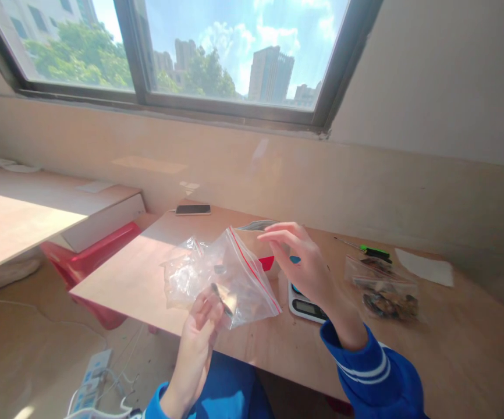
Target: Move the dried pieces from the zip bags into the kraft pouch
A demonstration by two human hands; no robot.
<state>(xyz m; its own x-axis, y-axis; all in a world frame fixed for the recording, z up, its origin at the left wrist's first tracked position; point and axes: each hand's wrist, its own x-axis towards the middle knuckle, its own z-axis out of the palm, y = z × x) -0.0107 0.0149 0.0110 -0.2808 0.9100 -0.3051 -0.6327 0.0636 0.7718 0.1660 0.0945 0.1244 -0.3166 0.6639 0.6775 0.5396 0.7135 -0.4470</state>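
Note:
My left hand (203, 320) is closed on the lower left part of a clear zip bag (252, 291) with a red line along its seal. A few dark and yellowish pieces (224, 297) show in the bag close to my fingertips. My right hand (304, 265) hovers to the right of the bag's seal, fingers stretched toward it and holding nothing. Below that hand is a white kitchen scale (306, 309), partly covered by it. Behind the bag stands a light brown container (252, 237) with a red patch, mostly hidden.
More clear bags (180, 276) lie to the left. At right are zip bags of dark dried pieces (391, 301), a green-and-black-handled tool (374, 251) and white paper (426, 267). A phone (193, 209) lies near the wall. A red chair (99, 244) and power strip (92, 378) are left.

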